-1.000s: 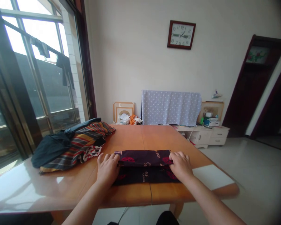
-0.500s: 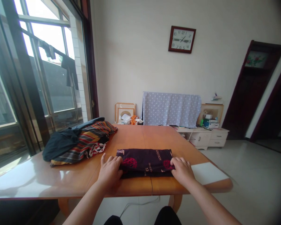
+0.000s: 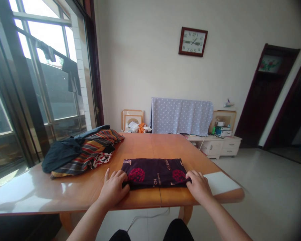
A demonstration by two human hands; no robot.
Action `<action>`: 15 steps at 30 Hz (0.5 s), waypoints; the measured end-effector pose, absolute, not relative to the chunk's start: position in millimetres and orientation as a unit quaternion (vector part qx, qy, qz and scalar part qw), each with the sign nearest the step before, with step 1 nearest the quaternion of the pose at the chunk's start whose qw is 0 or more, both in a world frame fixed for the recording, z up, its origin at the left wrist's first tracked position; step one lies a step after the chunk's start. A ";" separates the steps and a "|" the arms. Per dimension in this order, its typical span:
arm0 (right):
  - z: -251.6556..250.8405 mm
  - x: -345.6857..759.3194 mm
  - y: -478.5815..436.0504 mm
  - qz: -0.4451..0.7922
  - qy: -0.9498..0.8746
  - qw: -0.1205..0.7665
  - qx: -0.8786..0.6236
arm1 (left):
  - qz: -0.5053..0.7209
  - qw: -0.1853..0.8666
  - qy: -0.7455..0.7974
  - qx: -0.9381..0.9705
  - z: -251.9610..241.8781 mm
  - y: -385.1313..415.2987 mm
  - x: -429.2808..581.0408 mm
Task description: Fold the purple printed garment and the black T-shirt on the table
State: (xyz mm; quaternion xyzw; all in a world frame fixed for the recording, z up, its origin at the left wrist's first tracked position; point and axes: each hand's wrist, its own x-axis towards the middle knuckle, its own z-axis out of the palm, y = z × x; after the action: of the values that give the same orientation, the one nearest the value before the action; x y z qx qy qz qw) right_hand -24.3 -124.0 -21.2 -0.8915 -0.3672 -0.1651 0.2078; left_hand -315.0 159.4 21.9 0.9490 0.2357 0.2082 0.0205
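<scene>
A dark purple garment with red round patterns and pale lettering lies folded into a flat rectangle on the wooden table. What kind of garment it is, I cannot make out. My left hand grips its near left corner, fingers curled round the edge. At the near right corner my right hand pinches the cloth between thumb and fingers. Parts of both corners are hidden under my fingers.
A heap of clothes, dark blue and striped, lies on the table's left side. A white sheet rests near the right edge. Beyond the table stands a low white cabinet beside a dotted cloth cover.
Both hands have drawn the garment's near edge toward me and slightly apart. More of the red circles shows, and the top layer now lies flatter. The view has shifted slightly.
</scene>
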 end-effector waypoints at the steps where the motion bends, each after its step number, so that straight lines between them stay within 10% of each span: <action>1: -21.8 -24.9 -125.7 -0.165 -0.364 0.205 -0.894 | 0.211 0.026 0.234 0.949 21.8 159.2 -314.8; 15: -27.8 -17.4 -140.4 -0.179 -0.363 0.260 -0.877 | 0.219 0.057 0.230 0.946 23.3 167.6 -316.2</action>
State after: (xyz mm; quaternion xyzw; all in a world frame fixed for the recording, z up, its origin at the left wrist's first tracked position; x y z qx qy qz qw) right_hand -17.4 -140.4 -27.8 -0.8770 -0.3625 -0.1791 0.2596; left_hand -316.2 167.6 23.3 0.9464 0.2300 0.2195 0.0572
